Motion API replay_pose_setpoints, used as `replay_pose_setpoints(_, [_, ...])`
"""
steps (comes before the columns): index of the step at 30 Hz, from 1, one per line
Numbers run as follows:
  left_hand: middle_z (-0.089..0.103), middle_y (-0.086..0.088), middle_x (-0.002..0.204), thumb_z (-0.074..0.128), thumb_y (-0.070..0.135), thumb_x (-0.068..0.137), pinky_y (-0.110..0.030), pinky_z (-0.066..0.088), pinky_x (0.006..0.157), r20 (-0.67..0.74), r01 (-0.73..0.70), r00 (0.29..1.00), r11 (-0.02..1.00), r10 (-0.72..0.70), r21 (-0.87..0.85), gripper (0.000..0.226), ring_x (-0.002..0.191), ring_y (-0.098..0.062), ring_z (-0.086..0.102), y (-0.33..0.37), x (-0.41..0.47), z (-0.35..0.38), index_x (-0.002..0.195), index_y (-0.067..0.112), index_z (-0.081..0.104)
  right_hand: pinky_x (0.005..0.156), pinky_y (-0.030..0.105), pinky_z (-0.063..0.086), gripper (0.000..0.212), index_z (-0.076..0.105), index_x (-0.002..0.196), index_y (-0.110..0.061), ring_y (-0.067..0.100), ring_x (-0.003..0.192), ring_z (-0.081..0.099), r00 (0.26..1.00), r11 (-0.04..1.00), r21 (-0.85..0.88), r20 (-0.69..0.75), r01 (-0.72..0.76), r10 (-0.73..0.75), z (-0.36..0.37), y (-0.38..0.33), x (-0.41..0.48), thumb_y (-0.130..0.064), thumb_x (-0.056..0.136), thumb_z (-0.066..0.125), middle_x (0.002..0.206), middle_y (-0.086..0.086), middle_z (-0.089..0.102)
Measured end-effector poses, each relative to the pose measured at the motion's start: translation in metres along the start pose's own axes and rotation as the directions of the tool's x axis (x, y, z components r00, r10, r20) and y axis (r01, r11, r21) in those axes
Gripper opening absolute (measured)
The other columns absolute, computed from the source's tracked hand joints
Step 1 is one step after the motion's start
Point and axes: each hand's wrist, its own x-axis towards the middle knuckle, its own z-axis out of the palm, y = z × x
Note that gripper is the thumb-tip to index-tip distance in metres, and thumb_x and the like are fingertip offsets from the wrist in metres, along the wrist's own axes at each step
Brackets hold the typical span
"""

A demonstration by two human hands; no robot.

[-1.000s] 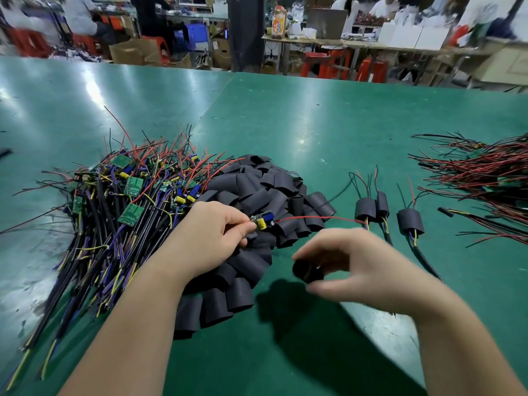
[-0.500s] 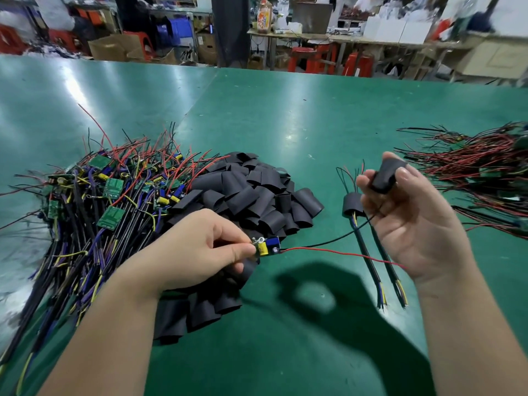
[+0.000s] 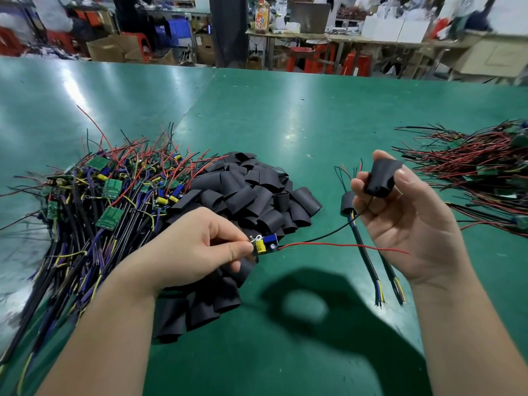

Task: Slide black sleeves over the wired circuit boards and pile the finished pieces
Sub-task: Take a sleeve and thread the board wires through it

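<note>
Head view, single entry.

1. Left hand [image 3: 197, 252], lower centre: we log it closed in a pinch, thumb and forefinger holding one wired circuit board [image 3: 265, 242] by its near end. The board carries a yellow capacitor and a blue part.
2. Red lead [image 3: 343, 245] and black lead [image 3: 323, 235]: both run right from the board. The red one ends free under the right palm. The black one rises to the right fingers, and we cannot tell whether it has entered the sleeve.
3. Right hand [image 3: 405, 218], centre right: raised palm-up, thumb and fingertips gripping one black sleeve [image 3: 381, 178], well apart from the board.
4. Sleeve heap [image 3: 251, 195], centre: loose black sleeves, touching the heap of bare wired boards [image 3: 108, 195] at left.
5. Sleeved pieces [image 3: 347, 202]: lying just left of the right hand, cables trailing toward the lower frame. We take these for the finished pile.
6. Wire bundle [image 3: 480, 172], right edge, on the green table [image 3: 285, 124]: red and black, state of sleeving unclear.

Step in hand, as we judge it: threading, with the sleeve not yet on the board. The next move calls for gathering both leads through the sleeve mouth, then drawing the sleeve left over the components.

Writing: an orange-labelled bottle [image 3: 262, 17] stands on the far bench, upper centre; nothing on it is legible.
</note>
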Motion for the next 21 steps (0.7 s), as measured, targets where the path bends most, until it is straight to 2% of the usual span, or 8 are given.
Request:
replay_pose_setpoints(3, [0.065,0.005,0.056,0.066,0.015,0.088,-0.012,0.035,0.05,-0.012,-0.017,1.0,1.0,0.017,-0.014,0.034,0.048,0.002,0.045,-0.004,0.0,-0.001,0.06,0.032,0.072,0.073,0.023,0.055,0.031,0.078,0.09,-0.02,0.015,0.077,0.071,0.999,0.999,0.023,0.029,-0.028,0.028,0.0,-0.001,-0.001,-0.025,0.081,0.048,0.081,0.003,0.071])
replay_pose_setpoints(6, [0.063,0.001,0.054,0.065,0.022,0.084,-0.007,0.029,0.042,-0.054,-0.024,0.998,0.992,0.018,-0.123,0.018,0.039,0.004,0.038,-0.007,0.0,-0.003,0.071,0.016,0.076,0.074,0.027,0.056,0.032,0.077,0.092,-0.022,0.019,0.083,0.071,0.998,0.999,0.008,0.046,-0.038,0.037,0.0,-0.003,-0.003,-0.027,0.082,0.047,0.083,0.002,0.071])
replay_pose_setpoints(9, [0.061,0.0,0.052,0.068,0.029,0.081,-0.008,0.028,0.041,-0.097,-0.037,0.995,0.983,0.02,-0.18,0.024,0.038,0.003,0.036,-0.01,0.001,-0.005,0.074,0.008,0.075,0.07,0.024,0.056,0.03,0.077,0.094,-0.028,0.017,0.087,0.071,0.998,0.998,-0.039,0.035,-0.054,0.055,0.003,-0.004,-0.006,-0.031,0.081,0.049,0.087,-0.003,0.072])
replay_pose_setpoints(11, [0.061,0.0,0.052,0.069,0.032,0.079,-0.01,0.028,0.04,-0.108,-0.043,0.994,0.981,0.023,-0.188,0.024,0.038,0.0,0.034,-0.011,0.001,-0.006,0.072,0.011,0.075,0.063,0.019,0.055,0.029,0.077,0.093,-0.027,0.015,0.089,0.071,0.998,0.999,-0.014,0.031,-0.052,0.053,0.006,-0.005,-0.008,-0.032,0.079,0.053,0.086,-0.003,0.072])
replay_pose_setpoints(14, [0.06,0.0,0.051,0.062,0.031,0.077,-0.011,0.028,0.04,-0.113,-0.035,0.994,0.976,0.011,-0.215,0.019,0.038,-0.002,0.033,-0.01,0.001,-0.006,0.066,0.024,0.076,0.054,0.016,0.054,0.027,0.077,0.092,-0.023,0.019,0.092,0.071,0.998,0.997,0.051,0.031,-0.057,0.056,0.01,-0.005,-0.009,-0.03,0.075,0.057,0.085,0.001,0.072])
replay_pose_setpoints(18, [0.06,0.001,0.051,0.062,0.028,0.08,-0.012,0.029,0.041,-0.117,-0.022,0.993,0.983,0.0,-0.184,0.021,0.039,-0.005,0.034,-0.01,0.002,-0.005,0.063,0.028,0.074,0.055,0.013,0.055,0.025,0.077,0.091,-0.016,0.024,0.097,0.07,0.996,0.981,0.177,0.053,-0.075,0.067,0.013,-0.005,-0.009,-0.024,0.079,0.056,0.084,0.007,0.07])
replay_pose_setpoints(21, [0.058,0.004,0.048,0.062,0.017,0.088,-0.011,0.029,0.042,-0.122,-0.018,0.993,0.99,0.001,-0.143,0.033,0.039,-0.003,0.033,-0.01,0.002,-0.005,0.059,0.031,0.073,0.06,0.014,0.056,0.025,0.076,0.091,-0.014,0.027,0.094,0.071,0.997,0.98,0.191,0.061,-0.053,0.042,0.015,-0.003,-0.009,-0.022,0.073,0.061,0.085,0.009,0.071])
